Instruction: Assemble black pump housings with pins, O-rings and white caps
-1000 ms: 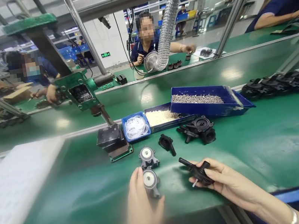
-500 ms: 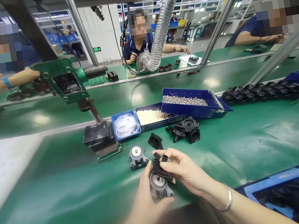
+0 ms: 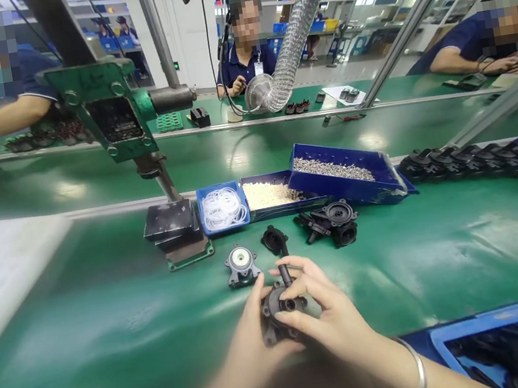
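Working across from the left, we see a white sheet (image 3: 2, 280) lying flat on the green table (image 3: 116, 348), then the green press (image 3: 113, 115) above its black block (image 3: 169, 220). Next comes a small blue tray (image 3: 226, 230) of white rings, and in front of it the far housing (image 3: 241, 262), pale disc facing up. Our left hand (image 3: 253, 338) curves round the near housing (image 3: 270, 335), fingers on its far-left side and thumb along the near edge, a loose but closed hold. And here's the change: the black cover (image 3: 273, 303) is over that housing, hiding its face. So the two parts are together in our hands; whether the cover is fully seated, we can't tell. Our right hand (image 3: 340, 315) pinches the cover by its ports, thumb and index finger close together, the other fingers bent beyond. Just past the hands lies a loose black cap (image 3: 275, 240); farther right, a heap of black parts (image 3: 339, 213) sits in front of the tilted screw bin (image 3: 351, 186), with a row of black parts (image 3: 455, 161) beyond.
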{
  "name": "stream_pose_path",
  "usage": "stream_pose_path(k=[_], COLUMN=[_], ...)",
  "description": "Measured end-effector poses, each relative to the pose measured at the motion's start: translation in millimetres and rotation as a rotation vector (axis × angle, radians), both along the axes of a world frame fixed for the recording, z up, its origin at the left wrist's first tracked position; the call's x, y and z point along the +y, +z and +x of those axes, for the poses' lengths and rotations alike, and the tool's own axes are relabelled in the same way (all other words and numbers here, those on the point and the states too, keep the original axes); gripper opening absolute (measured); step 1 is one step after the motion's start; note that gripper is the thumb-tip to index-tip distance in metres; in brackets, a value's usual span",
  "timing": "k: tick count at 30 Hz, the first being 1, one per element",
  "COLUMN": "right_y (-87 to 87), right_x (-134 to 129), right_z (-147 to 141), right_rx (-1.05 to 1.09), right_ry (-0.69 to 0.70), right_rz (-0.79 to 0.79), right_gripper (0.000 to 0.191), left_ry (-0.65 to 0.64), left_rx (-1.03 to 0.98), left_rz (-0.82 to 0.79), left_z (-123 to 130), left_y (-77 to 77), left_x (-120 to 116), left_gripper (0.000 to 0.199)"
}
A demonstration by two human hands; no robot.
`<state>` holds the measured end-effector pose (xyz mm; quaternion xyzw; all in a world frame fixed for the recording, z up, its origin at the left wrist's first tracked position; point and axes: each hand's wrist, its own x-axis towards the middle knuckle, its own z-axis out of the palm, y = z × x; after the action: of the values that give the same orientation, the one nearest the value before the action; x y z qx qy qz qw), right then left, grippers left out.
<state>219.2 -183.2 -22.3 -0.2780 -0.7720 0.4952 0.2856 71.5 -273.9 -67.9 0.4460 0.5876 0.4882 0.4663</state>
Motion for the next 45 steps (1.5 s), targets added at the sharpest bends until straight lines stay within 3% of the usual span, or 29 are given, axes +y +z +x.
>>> stream_pose_path(k=[3, 9, 16, 21, 25, 27, 30, 32, 35, 37, 40, 43, 45], right_y=[-12.0, -28.0, -30.0, -34.1, -23.1, -4.8, 38.9, 73.7, 127.4, 165.2, 228.0, 286.4, 310.9], right_x=[-3, -10, -10, -7, -6, -3, 11, 28, 63, 87, 118, 142, 156], right_z=[0, -1, -1, -2, 1, 3, 0, -12, -52, -90, -149, -189, -198], right_rx=[-0.039, -0.041, -0.069, -0.089, -0.145, -0.192, -0.161, -0.063, 0.137, 0.277, 0.384, 0.404, 0.369], right_ry=[-0.017, -0.036, -0.013, -0.025, 0.011, 0.072, 0.103, 0.074, 0.009, -0.012, 0.057, 0.087, 0.096], right_rz=[-0.040, -0.048, -0.004, 0.022, 0.100, 0.160, 0.318, 0.440, 0.576, 0.646, 0.739, 0.855, 0.915], right_gripper=[0.016, 0.027, 0.027, 0.028, 0.028, 0.024, 0.017, 0.013, 0.015, 0.022, 0.057, 0.077, 0.079], left_ry=[-0.013, -0.156, -0.233, -0.229, -0.169, -0.127, -0.064, 0.023, 0.198, 0.249, 0.252, 0.236, 0.224], left_rx=[0.094, 0.280, 0.319, 0.307, 0.287, 0.259, 0.277, 0.342, 0.405, 0.391, 0.383, 0.371, 0.360], left_rz=[0.012, 0.239, 0.400, 0.398, 0.390, 0.411, 0.480, 0.492, 0.400, 0.359, 0.368, 0.361, 0.352], left_z=[-1, -13, -23, -21, -15, -17, -37, -65, -121, -155, -189, -201, -203], left_y=[-6.9, -9.7, -10.6, -15.5, -4.8, 9.9, 41.6, 64.5, 89.1, 94.9, 91.2, 83.7, 81.4], left_x=[-2, -1, 10, 14, 8, -1, -12, -12, 7, 28, 58, 77, 83], left_gripper=[0.104, 0.063, 0.063, 0.063, 0.057, 0.051, 0.055, 0.059, 0.058, 0.057, 0.059, 0.061, 0.061])
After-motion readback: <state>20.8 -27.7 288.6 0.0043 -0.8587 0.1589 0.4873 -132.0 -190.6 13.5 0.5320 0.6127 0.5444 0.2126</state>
